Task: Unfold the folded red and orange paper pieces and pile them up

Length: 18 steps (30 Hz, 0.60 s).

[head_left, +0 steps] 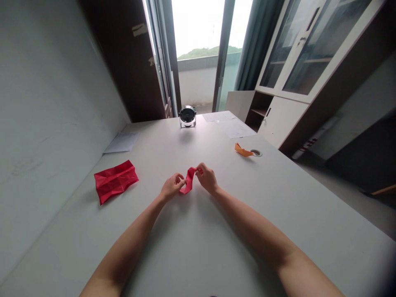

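A small folded piece of red paper (pixel 189 180), curved and narrow, is held between my two hands just above the white table (pixel 192 247). My left hand (pixel 172 186) pinches its left side near the lower end. The fingers of my right hand (pixel 206 176) are closed on its upper right tip. To the left lies a larger creased sheet of red paper (pixel 116 181), touched by neither hand.
An orange folded paper piece (pixel 243 150) lies beside a roll of tape (pixel 256 153) at the right. Near the far edge stands a round black-and-silver device (pixel 187 116). White sheets (pixel 236 128) lie at the back right, and papers (pixel 121 142) at the back left by the wall.
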Tool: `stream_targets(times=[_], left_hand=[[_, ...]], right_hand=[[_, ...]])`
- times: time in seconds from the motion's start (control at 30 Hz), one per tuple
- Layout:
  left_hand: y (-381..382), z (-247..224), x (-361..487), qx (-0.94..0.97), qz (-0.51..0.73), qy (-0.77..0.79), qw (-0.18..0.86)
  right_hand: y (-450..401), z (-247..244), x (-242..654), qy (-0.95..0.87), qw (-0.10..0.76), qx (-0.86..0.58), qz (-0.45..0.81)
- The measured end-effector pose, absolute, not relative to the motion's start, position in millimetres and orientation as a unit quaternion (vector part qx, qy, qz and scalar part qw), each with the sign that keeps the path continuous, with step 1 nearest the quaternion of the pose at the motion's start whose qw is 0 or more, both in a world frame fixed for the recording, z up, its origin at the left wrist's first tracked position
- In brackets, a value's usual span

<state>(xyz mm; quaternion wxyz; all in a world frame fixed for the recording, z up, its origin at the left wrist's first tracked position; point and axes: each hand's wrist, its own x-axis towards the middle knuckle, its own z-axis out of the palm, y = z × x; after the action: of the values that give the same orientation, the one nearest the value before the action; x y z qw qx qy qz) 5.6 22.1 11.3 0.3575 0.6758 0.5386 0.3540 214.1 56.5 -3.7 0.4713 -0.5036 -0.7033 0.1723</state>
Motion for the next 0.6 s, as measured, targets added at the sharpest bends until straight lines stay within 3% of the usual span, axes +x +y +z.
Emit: stream_targets(times=[0.37,0.6], left_hand=[[5.0,22.4,22.0,0.708,0.357,0.559,0.242],[-8.2,16.8,38.6,0.730,0.326,0.554,0.233]], right_hand=[[52.0,-1.1,204.7,-0.653,0.499,-0.513,0.248],[48.4,3.0,203.3,-0.643,0.511,-0.517,0.241]])
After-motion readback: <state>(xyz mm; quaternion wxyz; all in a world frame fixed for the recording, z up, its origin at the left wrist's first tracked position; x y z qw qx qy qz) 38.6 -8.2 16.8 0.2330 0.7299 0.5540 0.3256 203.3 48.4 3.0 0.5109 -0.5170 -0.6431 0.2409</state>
